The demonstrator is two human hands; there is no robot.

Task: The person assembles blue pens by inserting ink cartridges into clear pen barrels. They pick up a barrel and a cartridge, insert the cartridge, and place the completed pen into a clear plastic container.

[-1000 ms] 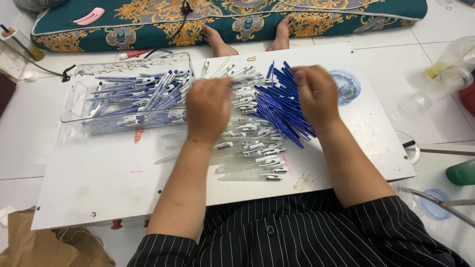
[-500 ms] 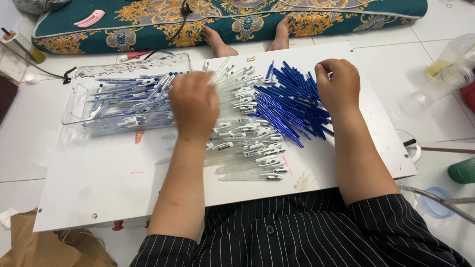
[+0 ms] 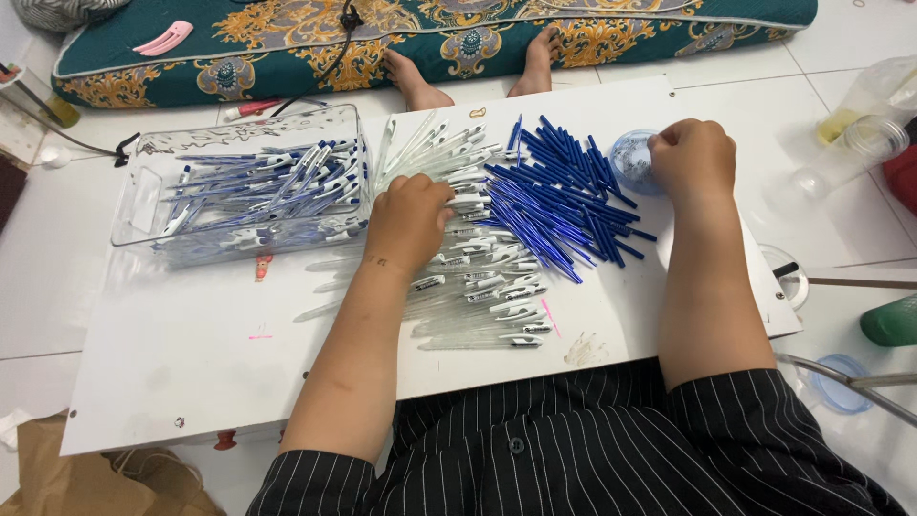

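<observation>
A white board [image 3: 191,354] lay across the person's lap, and on it sat a clear plastic tray [image 3: 143,205] at the left, filled with assembled blue-and-clear pens [image 3: 258,186]. Beside the tray, in the middle of the board, clear pen barrels [image 3: 478,287] were spread in a loose heap, and just right of them lay a pile of blue refills [image 3: 564,196]. A small round clear dish [image 3: 632,161] stood at the far right of the refills. Beyond the board ran a patterned teal cushion [image 3: 287,38] with two bare feet [image 3: 478,72] resting against its edge; a pink clip [image 3: 162,38] lay on it. Clear plastic cups [image 3: 860,134] and a green bottle [image 3: 888,320] stood off to the right on the tiled floor.

The left hand [image 3: 409,222] rested curled, knuckles up, on the clear barrels, its fingertips pinching at one of them; what exactly it gripped was hidden beneath the fingers. The right hand [image 3: 693,158] was closed into a loose fist at the dish's edge; I could not tell what it held.

Half a second before, the right hand had been over the far end of the refill pile; it had since moved right to the dish. The left hand had shifted slightly right, away from the tray
</observation>
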